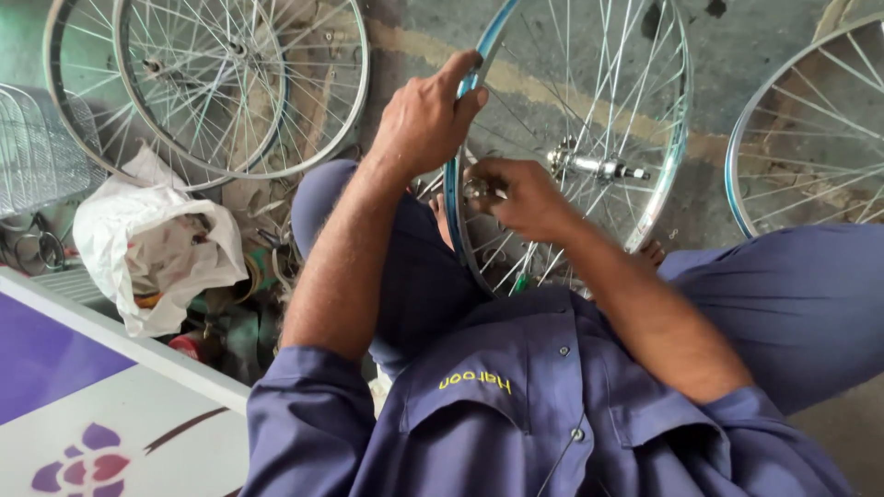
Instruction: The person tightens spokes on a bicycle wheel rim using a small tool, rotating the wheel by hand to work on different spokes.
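Wheel rim betw. hands: left grips edge, right at spokes.

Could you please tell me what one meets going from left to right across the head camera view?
Wire basket → white plastic bag → two leaning spoked wheels → left hand on the blue-rimmed wheel → right hand → wheel hub → another wheel.

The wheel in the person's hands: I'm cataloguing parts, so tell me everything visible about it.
The wheel has a shiny metal rim, thin wire spokes and a silver hub with a protruding axle. No tyre. It stands upright between the person's knees on the concrete floor. The left hand grips the rim's top; the right hand pinches something small at the spokes.
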